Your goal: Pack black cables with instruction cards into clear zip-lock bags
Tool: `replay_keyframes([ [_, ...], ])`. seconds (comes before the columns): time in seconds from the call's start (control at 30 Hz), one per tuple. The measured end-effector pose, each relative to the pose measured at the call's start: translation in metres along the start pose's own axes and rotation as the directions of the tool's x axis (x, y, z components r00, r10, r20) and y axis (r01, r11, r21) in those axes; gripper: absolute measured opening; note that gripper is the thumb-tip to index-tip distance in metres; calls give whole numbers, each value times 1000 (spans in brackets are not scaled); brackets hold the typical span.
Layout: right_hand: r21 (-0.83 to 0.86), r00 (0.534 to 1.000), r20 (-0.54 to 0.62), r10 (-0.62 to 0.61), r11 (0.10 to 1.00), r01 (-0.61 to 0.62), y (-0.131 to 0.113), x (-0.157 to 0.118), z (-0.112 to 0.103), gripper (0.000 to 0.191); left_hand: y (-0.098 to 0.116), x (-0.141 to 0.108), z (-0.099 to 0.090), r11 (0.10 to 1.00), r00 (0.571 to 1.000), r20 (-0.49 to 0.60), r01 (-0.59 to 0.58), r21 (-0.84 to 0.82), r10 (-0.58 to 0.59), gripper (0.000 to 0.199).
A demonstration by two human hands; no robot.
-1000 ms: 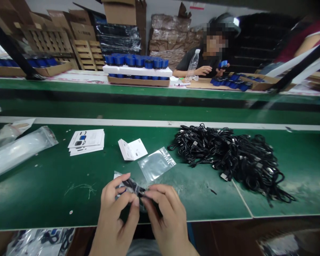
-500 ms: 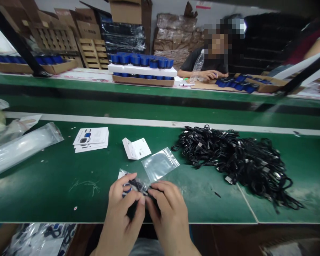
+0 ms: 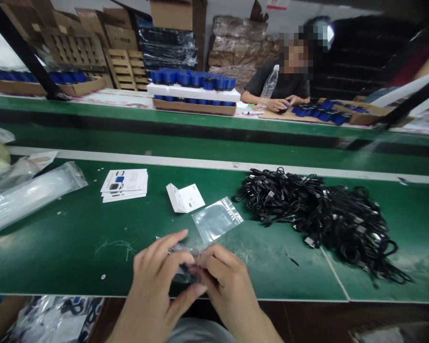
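A small clear plastic bag point(image 3: 183, 275) with something dark inside is between my hands at the table's front edge, mostly covered by fingers. My left hand point(image 3: 159, 276) holds its left side, the thumb reaching under toward the right hand. Pinched together, the fingers of my right hand point(image 3: 227, 278) grip the bag's right end. Just beyond lies a flat clear zip bag point(image 3: 217, 220), and beside it a folded white leaflet point(image 3: 189, 197). To the left is a stack of printed leaflets point(image 3: 128, 182). A heap of black USB cables point(image 3: 318, 214) spreads over the right side.
A long roll of clear plastic bags point(image 3: 32, 197) lies at the left. Filled bags point(image 3: 57, 319) sit below the table edge. Across a raised green ledge point(image 3: 128, 136), a person point(image 3: 288, 83) handles a blue item near trays of blue items point(image 3: 193, 80) and a bottle point(image 3: 269, 88).
My left hand has shifted slightly left and its thumb has straightened. The bag has turned, so its white and blue contents no longer show. The view has moved a little.
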State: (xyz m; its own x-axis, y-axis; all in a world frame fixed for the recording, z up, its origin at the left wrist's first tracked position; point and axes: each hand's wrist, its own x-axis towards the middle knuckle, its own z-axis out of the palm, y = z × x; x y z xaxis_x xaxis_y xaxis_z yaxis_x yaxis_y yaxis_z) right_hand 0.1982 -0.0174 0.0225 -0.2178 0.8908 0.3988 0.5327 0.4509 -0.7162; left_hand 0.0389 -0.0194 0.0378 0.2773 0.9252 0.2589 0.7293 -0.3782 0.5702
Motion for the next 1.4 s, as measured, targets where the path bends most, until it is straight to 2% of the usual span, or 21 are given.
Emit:
replay_keyframes([
  [0.07,67,997,73,29,997,-34,-2,2,-6,13,-8,8,-13,995,983,158,90,49,-96,46],
  [0.1,99,993,113,37,994,-49,-3,3,-9,13,-10,12,-19,987,954,255,148,66,-160,56],
  [0.13,138,986,158,46,988,-68,-5,4,-12,14,-11,15,-24,977,915,344,196,78,-211,53],
  [0.2,241,976,199,86,961,-134,-6,4,-17,16,-9,21,-31,966,844,474,247,73,-251,24],
  [0.23,310,972,192,134,932,-189,-7,4,-19,16,-8,22,-32,964,825,507,260,51,-249,19],
  [0.27,389,965,172,197,887,-250,-7,4,-21,13,-6,22,-31,961,820,519,276,15,-243,25],
  [0.3,464,952,153,264,832,-305,-6,3,-23,10,-5,22,-30,954,827,507,299,-26,-245,29],
  [0.37,522,922,161,351,763,-382,-6,3,-25,21,-3,19,-24,927,854,447,353,-127,-264,30],
  [0.43,454,910,208,358,789,-414,-5,3,-27,19,-2,16,-18,890,879,372,398,-223,-300,28],
  [0.5,364,909,211,359,834,-414,-5,3,-27,3,-1,14,-12,839,885,312,440,-321,-345,27],
  [0.57,355,916,163,366,845,-401,-5,3,-26,13,2,12,-9,769,879,284,474,-428,-384,26],
  [0.7,412,916,84,393,823,-391,-3,4,-26,8,7,12,-11,666,859,197,495,-558,-473,24],
  [0.8,461,905,72,420,790,-404,-3,5,-28,9,6,14,-15,686,856,108,476,-551,-506,20],
  [0.87,469,908,64,414,791,-394,-4,6,-30,12,4,15,-16,729,879,84,439,-525,-469,18],
  [0.97,450,918,43,394,813,-370,-5,6,-32,17,-1,16,-16,811,930,98,358,-463,-354,18],
  [1.07,413,927,20,374,841,-348,-6,5,-33,19,-4,14,-16,848,945,125,325,-419,-301,20],
  [1.23,392,928,47,370,847,-358,-5,5,-30,19,-2,13,-15,848,948,127,319,-423,-293,17],
  [1.33,419,918,84,388,822,-386,-2,5,-28,18,1,13,-13,807,935,102,346,-478,-341,16],
  [1.4,440,916,67,395,812,-383,-1,5,-24,17,3,13,-9,767,926,118,365,-528,-359,19],
])
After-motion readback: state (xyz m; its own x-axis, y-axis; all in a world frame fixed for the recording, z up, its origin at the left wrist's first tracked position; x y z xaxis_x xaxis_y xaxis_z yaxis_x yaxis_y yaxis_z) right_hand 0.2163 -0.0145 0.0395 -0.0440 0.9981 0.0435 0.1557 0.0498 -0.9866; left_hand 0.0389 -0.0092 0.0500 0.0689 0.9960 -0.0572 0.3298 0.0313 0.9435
